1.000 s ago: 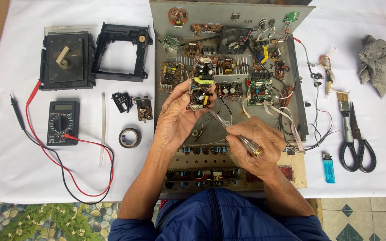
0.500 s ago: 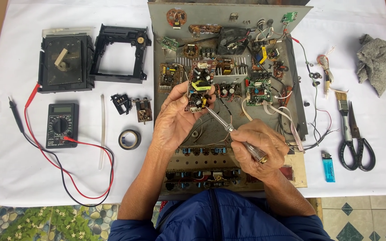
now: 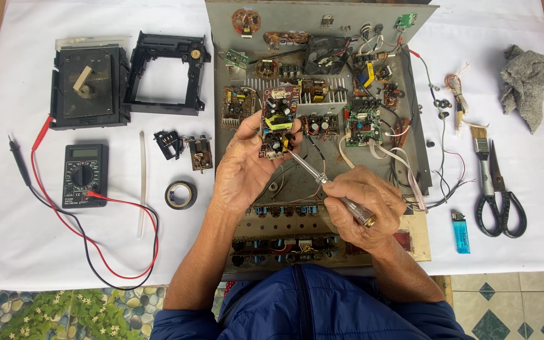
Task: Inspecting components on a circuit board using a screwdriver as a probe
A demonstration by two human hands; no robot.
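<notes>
Head cam looking straight down at the bench, everything placed relative to the big open amplifier chassis [image 3: 410, 75] in the middle. Way off to its left there's a black mechanism block [image 3: 87, 88] with an empty black plastic frame [image 3: 166, 72] right beside it. Below those sits a black multimeter [image 3: 84, 175], its red and black leads [image 3: 121, 252] looping across the white cloth [image 3: 7, 239]. Closer to the chassis's left edge: a thin white stick [image 3: 141, 182], two small loose parts [image 3: 184, 148], and a roll of black tape [image 3: 180, 194].

Over the chassis itself, the left hand [image 3: 243, 173] is curled around a small brown circuit board [image 3: 278, 121], fingers gripping its lower edge and holding it up tilted above the other boards. The right hand [image 3: 363, 204] is closed around the clear handle of a screwdriver [image 3: 328, 186], whose tip touches the bottom of that held board. Both forearms come in over the chassis's near edge, blue jacket sleeves at the bottom.

Right of the chassis: a tangle of loose wires [image 3: 451, 85], a small paintbrush [image 3: 481, 151] lying just beside black-handled scissors [image 3: 502, 195], a blue lighter [image 3: 461, 232] nearer to me, and a crumpled grey rag [image 3: 527, 79] at the far right corner.
</notes>
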